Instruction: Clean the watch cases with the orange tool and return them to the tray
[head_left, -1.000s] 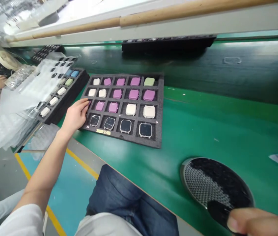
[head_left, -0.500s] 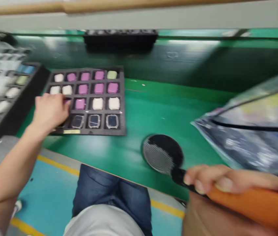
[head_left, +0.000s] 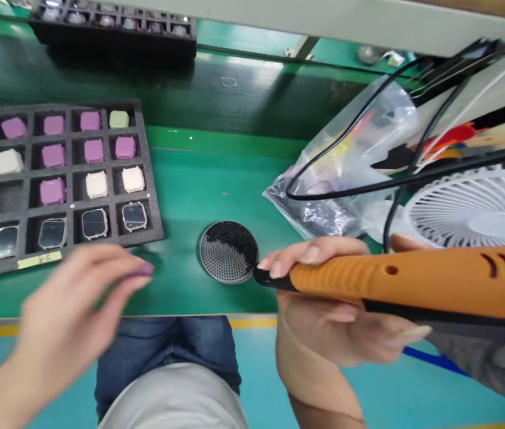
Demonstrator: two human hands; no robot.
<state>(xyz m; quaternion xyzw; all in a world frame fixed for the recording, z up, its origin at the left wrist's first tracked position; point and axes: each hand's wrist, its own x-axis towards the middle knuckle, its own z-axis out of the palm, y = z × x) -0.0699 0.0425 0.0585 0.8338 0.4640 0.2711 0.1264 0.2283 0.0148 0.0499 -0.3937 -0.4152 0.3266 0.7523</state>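
Note:
My left hand is closed in a pinch on a purple watch case, mostly covered by the fingers, in front of the tray's near edge. A black foam tray holds purple, white and green watch cases, with clear-framed dark ones in its front row. One compartment in the second row from the front is bare. My right hand grips an orange ribbed hand tool with vent slots and a black nose. At that nose is a round perforated disc, part black; I cannot tell whether they are joined.
A clear plastic bag lies at right behind the tool, with black cables across it. Beside it is a white fan. Another black tray stands at the back. The green bench's front edge is close to my body.
My left hand has left the tray with a purple watch case and moved right and nearer to me. My view has swung right. My right hand still holds the orange tool.

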